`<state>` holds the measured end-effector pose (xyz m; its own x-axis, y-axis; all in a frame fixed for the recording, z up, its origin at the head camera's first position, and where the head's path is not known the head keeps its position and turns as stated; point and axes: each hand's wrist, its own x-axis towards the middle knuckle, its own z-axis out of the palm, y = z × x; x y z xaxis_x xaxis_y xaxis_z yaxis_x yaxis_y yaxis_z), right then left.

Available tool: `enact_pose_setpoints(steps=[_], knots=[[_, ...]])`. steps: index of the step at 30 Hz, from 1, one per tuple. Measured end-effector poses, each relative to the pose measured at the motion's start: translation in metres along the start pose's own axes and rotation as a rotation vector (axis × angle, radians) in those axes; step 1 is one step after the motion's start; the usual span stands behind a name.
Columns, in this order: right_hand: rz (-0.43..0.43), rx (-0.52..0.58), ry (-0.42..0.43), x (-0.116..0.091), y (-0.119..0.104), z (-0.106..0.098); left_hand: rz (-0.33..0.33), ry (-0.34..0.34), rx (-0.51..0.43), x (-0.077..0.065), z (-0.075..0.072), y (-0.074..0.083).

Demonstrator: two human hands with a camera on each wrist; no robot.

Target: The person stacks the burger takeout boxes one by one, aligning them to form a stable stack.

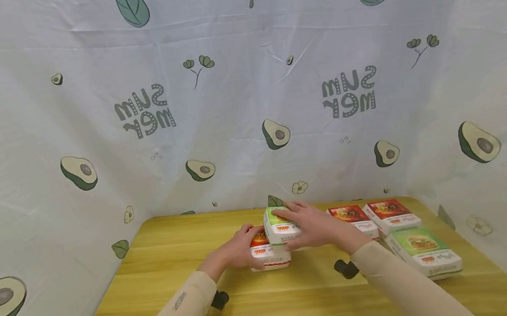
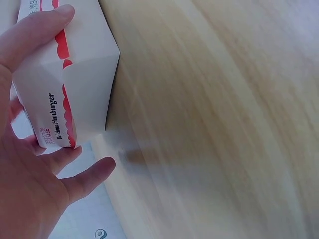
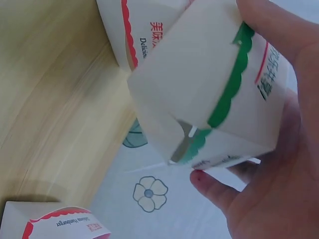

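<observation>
A white hamburger box with a red-printed lid (image 1: 271, 262) stands on the table near its middle. My left hand (image 1: 239, 249) grips it from the left; in the left wrist view the thumb lies on one face of the red box (image 2: 92, 94) and fingertips are at its far side. My right hand (image 1: 314, 224) holds a green-lidded hamburger box (image 1: 283, 232) over the red one's right part, overlapping it in the head view. The right wrist view shows this green box (image 3: 184, 69) tilted between thumb and fingers, with the red box partly hidden behind it.
To the right on the wooden table (image 1: 154, 278) are two more red-lidded boxes (image 1: 349, 215) (image 1: 394, 217) and a green-lidded box (image 1: 426, 253) in front of them. A white curtain (image 1: 246, 179) printed with avocados hangs behind and at both sides.
</observation>
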<state>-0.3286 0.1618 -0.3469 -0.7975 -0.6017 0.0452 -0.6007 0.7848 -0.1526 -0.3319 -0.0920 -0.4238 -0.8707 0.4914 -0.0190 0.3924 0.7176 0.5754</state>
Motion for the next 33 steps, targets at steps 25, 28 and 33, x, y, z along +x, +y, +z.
enact_pose_setpoints(steps=[25,28,33], knots=[[-0.007,0.110,-0.010,-0.0003,0.0015,0.0076,-0.027,0.003,-0.083,-0.0046,0.0071,-0.0043],[-0.012,0.115,-0.005,0.0008,0.0018,0.0062,-0.019,0.010,-0.080,-0.0029,0.0061,-0.0046],[-0.027,0.129,0.003,0.0047,0.0005,0.0028,-0.026,0.027,-0.097,-0.0018,0.0035,-0.0051]])
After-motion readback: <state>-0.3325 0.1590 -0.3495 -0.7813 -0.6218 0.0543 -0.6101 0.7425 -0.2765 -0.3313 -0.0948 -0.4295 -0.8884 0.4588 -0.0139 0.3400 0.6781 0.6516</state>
